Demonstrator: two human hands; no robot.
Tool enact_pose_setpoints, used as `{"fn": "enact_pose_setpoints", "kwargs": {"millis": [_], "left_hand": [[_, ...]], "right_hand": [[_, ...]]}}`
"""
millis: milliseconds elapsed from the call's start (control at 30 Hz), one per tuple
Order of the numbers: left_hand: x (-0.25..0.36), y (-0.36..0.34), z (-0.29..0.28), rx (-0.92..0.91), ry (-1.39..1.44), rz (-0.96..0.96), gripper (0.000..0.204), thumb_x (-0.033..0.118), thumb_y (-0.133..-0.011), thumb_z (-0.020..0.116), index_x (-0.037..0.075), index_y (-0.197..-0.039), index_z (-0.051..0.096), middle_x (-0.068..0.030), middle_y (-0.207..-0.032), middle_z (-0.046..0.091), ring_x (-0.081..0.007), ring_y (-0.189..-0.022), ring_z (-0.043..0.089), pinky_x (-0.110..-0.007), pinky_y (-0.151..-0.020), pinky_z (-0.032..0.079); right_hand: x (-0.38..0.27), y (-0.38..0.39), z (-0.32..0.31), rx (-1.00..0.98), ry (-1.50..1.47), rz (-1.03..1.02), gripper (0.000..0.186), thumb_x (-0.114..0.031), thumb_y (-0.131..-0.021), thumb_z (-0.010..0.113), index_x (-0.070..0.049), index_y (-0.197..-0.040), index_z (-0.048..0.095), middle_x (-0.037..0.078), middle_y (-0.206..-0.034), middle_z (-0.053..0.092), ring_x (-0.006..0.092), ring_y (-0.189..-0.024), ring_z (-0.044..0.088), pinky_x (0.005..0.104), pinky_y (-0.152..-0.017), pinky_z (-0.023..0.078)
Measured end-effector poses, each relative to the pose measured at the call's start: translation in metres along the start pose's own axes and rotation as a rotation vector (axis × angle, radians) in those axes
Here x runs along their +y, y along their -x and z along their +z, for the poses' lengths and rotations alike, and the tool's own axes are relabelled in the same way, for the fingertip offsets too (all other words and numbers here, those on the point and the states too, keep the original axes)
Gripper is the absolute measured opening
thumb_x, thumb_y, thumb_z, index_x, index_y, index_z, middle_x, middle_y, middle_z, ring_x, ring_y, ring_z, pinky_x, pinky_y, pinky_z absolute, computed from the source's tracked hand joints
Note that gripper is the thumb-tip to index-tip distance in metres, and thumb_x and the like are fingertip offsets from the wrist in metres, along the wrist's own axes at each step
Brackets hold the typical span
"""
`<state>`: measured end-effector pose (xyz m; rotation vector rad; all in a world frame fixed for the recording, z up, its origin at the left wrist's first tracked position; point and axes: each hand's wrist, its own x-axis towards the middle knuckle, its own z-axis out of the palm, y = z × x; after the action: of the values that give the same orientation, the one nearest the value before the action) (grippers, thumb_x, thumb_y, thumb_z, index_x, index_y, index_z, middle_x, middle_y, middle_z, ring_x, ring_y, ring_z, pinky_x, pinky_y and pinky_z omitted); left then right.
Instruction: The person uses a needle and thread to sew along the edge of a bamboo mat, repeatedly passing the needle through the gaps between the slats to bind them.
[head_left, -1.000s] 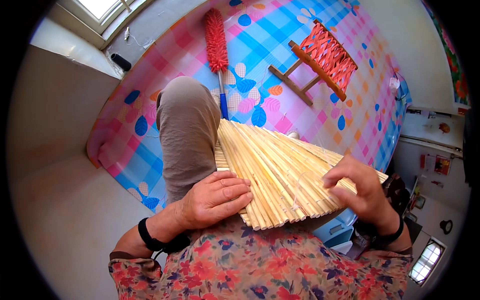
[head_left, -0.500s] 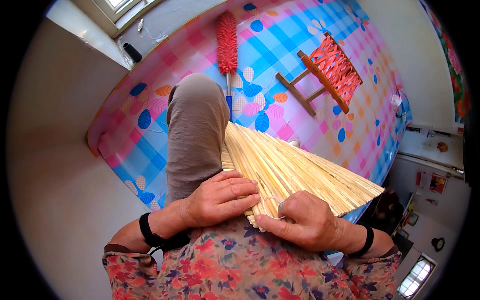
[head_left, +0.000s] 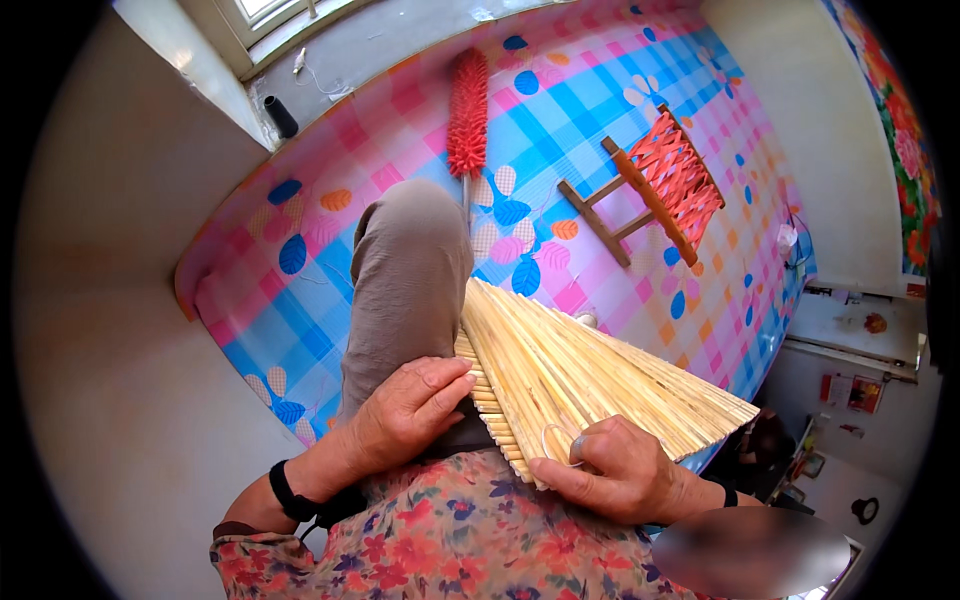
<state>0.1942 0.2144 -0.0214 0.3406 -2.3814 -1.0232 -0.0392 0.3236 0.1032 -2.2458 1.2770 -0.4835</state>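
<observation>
A fan-shaped sheet of pale, straw-coloured stalks (head_left: 600, 360) lies across my lap, its wide end toward the right. Its narrow lower end is in my right hand (head_left: 620, 470), with the thumb on top and the other fingers bent. A thin white thread (head_left: 548, 438) loops beside the thumb, and a grey band sits around a finger. My left hand (head_left: 410, 408) rests against the left edge of the stalks, next to my raised knee (head_left: 408, 260). Its fingers are stretched out close together, and nothing shows in them.
A checked, leaf-patterned sheet (head_left: 330, 240) covers the surface ahead. On it lie a red fluffy duster (head_left: 467, 115) and a wooden stool (head_left: 650, 190) with a red woven seat. A black thread spool (head_left: 281, 117) stands on the windowsill, near a white cable (head_left: 301, 62).
My left hand has slid off the top of the stalks to their left edge. My right hand stays at the narrow end. The whole view has shifted slightly.
</observation>
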Motion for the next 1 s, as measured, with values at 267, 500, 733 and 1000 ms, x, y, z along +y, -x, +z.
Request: {"fn": "enact_pose_setpoints", "kwargs": {"millis": [267,500,733,1000], "left_hand": [[0.003,-0.013,0.013,-0.069,-0.293,-0.068,0.038,0.008,-0.077,0.061,0.000,-0.113,0.056,-0.0160,-0.117,0.057,-0.0303,-0.106,0.057,-0.040,-0.093,0.044],[-0.017,-0.027,0.024,-0.229,-0.175,-0.084,0.037,0.007,-0.082,0.050,-0.001,-0.118,0.054,-0.0166,-0.122,0.057,-0.0280,-0.115,0.054,-0.041,-0.100,0.038],[-0.024,-0.024,0.031,-0.351,0.154,-0.024,0.039,0.005,-0.081,0.050,-0.002,-0.120,0.053,-0.0166,-0.123,0.056,-0.0300,-0.117,0.053,-0.041,-0.102,0.038],[-0.025,-0.034,0.022,-0.423,0.135,0.026,0.037,0.005,-0.081,0.051,-0.002,-0.117,0.054,-0.0186,-0.119,0.057,-0.0304,-0.114,0.053,-0.040,-0.100,0.039]], "right_hand": [[0.002,-0.003,0.003,0.011,-0.040,0.002,0.035,-0.012,-0.077,0.058,-0.007,-0.111,0.060,0.003,-0.069,0.037,0.0189,-0.059,0.045,0.0325,-0.054,0.038],[-0.004,0.003,0.010,0.029,-0.006,-0.029,0.035,-0.011,-0.077,0.058,-0.004,-0.111,0.060,0.003,-0.068,0.039,0.0188,-0.057,0.046,0.0321,-0.052,0.038],[-0.011,0.009,0.021,0.051,-0.011,-0.049,0.035,-0.011,-0.076,0.056,-0.003,-0.111,0.060,0.003,-0.068,0.039,0.0172,-0.057,0.046,0.0306,-0.052,0.038],[-0.013,0.006,0.024,0.046,-0.036,-0.032,0.035,-0.011,-0.077,0.054,-0.001,-0.110,0.058,0.003,-0.069,0.040,0.0169,-0.058,0.045,0.0305,-0.053,0.038]]}}
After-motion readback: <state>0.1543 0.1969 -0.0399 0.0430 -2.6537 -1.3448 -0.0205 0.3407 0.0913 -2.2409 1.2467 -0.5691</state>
